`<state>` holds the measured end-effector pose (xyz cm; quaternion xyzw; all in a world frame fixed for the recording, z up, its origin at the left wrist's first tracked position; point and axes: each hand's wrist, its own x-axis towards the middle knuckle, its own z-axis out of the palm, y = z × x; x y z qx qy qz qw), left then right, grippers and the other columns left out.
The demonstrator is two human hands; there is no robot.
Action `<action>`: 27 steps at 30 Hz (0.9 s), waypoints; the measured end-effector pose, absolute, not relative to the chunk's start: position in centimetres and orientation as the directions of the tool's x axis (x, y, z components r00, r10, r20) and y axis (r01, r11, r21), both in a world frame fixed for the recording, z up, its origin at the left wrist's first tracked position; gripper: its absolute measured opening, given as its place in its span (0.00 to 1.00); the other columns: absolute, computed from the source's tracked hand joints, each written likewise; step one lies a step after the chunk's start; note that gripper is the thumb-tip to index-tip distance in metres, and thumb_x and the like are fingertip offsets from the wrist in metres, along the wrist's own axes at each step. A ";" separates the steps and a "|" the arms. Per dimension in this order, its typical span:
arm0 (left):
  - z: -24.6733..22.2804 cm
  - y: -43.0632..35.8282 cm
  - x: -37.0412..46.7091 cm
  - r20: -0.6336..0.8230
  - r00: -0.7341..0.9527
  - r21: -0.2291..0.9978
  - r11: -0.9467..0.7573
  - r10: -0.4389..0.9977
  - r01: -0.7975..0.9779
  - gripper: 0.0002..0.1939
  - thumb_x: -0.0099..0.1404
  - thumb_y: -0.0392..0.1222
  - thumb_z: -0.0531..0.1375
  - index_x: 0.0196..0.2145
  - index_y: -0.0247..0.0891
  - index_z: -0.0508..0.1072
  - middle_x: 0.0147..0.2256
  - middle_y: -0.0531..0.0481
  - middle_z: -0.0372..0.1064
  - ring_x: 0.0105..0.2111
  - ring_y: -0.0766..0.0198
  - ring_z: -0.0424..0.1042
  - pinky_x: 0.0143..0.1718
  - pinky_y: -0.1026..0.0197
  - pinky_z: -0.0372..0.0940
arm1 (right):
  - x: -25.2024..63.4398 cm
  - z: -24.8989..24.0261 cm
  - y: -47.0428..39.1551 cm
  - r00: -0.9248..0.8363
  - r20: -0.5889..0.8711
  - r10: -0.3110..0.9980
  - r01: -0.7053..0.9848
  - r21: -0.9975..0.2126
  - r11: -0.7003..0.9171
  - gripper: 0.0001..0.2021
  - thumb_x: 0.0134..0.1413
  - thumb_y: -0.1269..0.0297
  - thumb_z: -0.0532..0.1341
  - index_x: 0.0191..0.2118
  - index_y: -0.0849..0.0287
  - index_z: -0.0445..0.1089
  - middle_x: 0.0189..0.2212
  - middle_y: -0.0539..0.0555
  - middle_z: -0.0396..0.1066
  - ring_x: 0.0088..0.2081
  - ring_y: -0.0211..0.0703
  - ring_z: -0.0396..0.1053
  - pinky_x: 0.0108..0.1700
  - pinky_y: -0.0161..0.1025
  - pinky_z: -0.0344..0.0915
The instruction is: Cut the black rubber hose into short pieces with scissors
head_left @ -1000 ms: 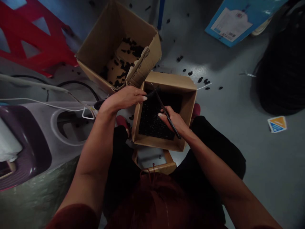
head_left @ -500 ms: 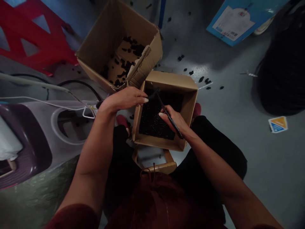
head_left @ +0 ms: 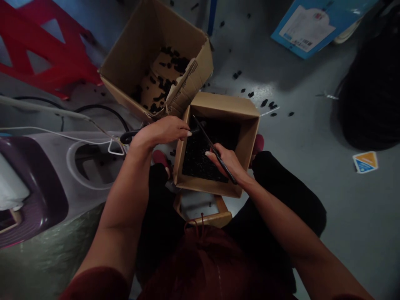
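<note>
Head view: the left hand [head_left: 168, 130] pinches a black strip [head_left: 196, 129], its end just beyond the fingertips; the right hand's [head_left: 225, 159] fingers close around a thin dark rod [head_left: 227, 170]. Under the fingers sits a small carton [head_left: 228, 103]; beyond the left ones, a larger carton [head_left: 202, 68]. Grey floor [head_left: 290, 150] spreads to their right. The frame cuts off a blue box [head_left: 312, 27]; the strip's tip blurs into dark contents.

Place: a workshop or storeroom, by the look around you.
Floor [head_left: 312, 183]: bare and grey, littered with small black pieces [head_left: 264, 103].
Packing: your near cardboard box [head_left: 223, 103] and far cardboard box [head_left: 128, 54] stand open.
Blue carton [head_left: 315, 25]: bears a barcoded label.
</note>
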<state>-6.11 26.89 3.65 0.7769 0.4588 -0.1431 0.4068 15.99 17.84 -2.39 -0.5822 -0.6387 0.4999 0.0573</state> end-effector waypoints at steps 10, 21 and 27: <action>2.9 26.8 -6.2 -0.606 0.549 0.499 -0.262 0.576 0.826 0.17 0.64 0.44 0.51 0.35 0.32 0.77 0.27 0.48 0.72 0.27 0.67 0.68 0.32 0.66 0.57 | 16.2 -3.2 17.1 -0.362 -0.488 0.794 0.691 -0.712 -0.123 0.15 0.58 0.50 0.51 0.34 0.57 0.64 0.25 0.50 0.68 0.25 0.40 0.64 0.29 0.34 0.55; 3.8 26.7 -5.9 -0.604 0.557 0.535 -0.228 0.570 0.814 0.21 0.64 0.46 0.48 0.41 0.32 0.76 0.27 0.50 0.72 0.27 0.67 0.66 0.31 0.66 0.57 | 16.6 -3.3 17.1 -0.380 -0.576 0.724 0.655 -0.720 -0.228 0.14 0.58 0.51 0.52 0.40 0.57 0.62 0.28 0.50 0.68 0.28 0.40 0.66 0.31 0.35 0.58; 3.5 26.4 -5.8 -0.598 0.554 0.594 -0.144 0.579 0.791 0.21 0.61 0.50 0.52 0.42 0.36 0.77 0.31 0.53 0.73 0.30 0.67 0.67 0.32 0.67 0.58 | 16.7 -2.7 17.3 -0.394 -0.553 0.734 0.597 -0.761 -0.253 0.15 0.57 0.50 0.52 0.41 0.56 0.62 0.29 0.50 0.69 0.29 0.40 0.65 0.32 0.36 0.59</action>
